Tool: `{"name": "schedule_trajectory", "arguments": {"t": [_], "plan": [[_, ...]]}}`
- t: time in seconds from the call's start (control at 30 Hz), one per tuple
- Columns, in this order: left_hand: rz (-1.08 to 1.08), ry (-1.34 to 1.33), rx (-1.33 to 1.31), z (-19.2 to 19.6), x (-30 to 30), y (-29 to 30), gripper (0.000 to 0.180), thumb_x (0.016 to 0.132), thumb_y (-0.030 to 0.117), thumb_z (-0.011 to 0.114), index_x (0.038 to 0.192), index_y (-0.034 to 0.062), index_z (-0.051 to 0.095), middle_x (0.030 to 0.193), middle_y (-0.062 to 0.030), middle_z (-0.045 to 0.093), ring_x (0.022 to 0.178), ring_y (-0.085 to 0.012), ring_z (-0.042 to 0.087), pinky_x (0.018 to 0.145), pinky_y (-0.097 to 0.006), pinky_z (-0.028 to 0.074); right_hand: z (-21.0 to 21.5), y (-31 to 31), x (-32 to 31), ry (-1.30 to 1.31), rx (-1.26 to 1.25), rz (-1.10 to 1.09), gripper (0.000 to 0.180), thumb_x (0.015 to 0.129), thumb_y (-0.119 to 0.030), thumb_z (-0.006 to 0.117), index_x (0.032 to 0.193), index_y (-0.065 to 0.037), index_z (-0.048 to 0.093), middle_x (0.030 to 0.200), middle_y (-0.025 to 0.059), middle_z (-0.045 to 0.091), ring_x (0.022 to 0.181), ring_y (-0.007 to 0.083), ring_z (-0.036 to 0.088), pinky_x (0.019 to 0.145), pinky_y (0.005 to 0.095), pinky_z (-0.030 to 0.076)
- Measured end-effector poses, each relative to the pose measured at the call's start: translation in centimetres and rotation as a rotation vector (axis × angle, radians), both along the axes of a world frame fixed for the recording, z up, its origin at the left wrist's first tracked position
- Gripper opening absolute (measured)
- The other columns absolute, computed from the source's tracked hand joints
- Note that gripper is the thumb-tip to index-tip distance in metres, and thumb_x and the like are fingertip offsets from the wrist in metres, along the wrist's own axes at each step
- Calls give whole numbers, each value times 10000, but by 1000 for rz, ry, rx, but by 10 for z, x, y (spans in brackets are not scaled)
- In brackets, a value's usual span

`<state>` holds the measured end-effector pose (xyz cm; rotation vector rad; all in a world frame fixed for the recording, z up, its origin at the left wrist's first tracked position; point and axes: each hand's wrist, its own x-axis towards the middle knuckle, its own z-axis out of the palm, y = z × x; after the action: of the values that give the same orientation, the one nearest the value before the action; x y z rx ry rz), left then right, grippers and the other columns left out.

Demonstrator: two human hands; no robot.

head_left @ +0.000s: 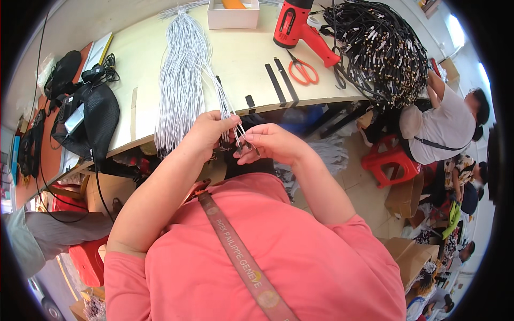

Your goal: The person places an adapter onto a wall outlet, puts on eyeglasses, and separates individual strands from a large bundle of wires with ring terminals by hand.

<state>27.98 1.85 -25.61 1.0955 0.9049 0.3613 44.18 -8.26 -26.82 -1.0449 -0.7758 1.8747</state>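
A few thin white wires (pixel 220 96) run from the big bundle of white wires (pixel 182 80) on the table to my hands. My left hand (pixel 208 131) is closed on these wires, with thumb and finger pinching them just off the table's front edge. Close beside it, my right hand (pixel 276 143) pinches the lower ends of the same wires. Small dark pieces show between the fingertips, too small to name. The hands are in front of my body, below the table top.
On the table (pixel 243 59) are orange-handled scissors (pixel 304 73), a red heat gun (pixel 292 33), black strips (pixel 275 83), a white box (pixel 233 18) and a heap of black cables (pixel 385 56). A black mesh bag (pixel 99 120) is at left. A person (pixel 441 125) sits at right.
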Motion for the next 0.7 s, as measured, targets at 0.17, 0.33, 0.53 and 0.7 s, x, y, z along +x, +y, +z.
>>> {"name": "schedule_trajectory", "arguments": {"t": [0.17, 0.33, 0.53, 0.7], "plan": [[40, -24, -28, 2, 2, -2, 148, 807, 164, 640, 819, 19, 612, 658, -46, 586, 539, -118, 515, 480, -255, 382, -2, 0, 1, -10, 24, 9, 189, 896, -186, 508, 911, -3, 553, 893, 145, 629, 816, 266, 650, 750, 326, 523], [40, -40, -5, -3, 3, 0, 130, 807, 141, 636, 821, 14, 616, 667, -43, 590, 552, -117, 515, 495, -257, 385, -4, 2, -1, -32, 23, 7, 162, 893, -164, 514, 873, -6, 541, 860, 132, 629, 807, 261, 652, 717, 311, 528], [88, -57, 28, -7, 5, -4, 120, 806, 126, 632, 819, 8, 617, 670, -40, 590, 567, -118, 501, 521, -258, 388, -3, 2, -2, -75, 23, 7, 150, 895, -150, 512, 869, -4, 534, 845, 123, 625, 811, 251, 651, 694, 293, 533], [92, -84, 30, -5, 4, -3, 127, 801, 133, 636, 815, 9, 614, 672, -48, 590, 575, -126, 506, 522, -268, 388, 0, 0, -4, -104, 31, -2, 147, 901, -146, 501, 885, -4, 537, 846, 119, 623, 801, 234, 650, 707, 294, 532]]}}
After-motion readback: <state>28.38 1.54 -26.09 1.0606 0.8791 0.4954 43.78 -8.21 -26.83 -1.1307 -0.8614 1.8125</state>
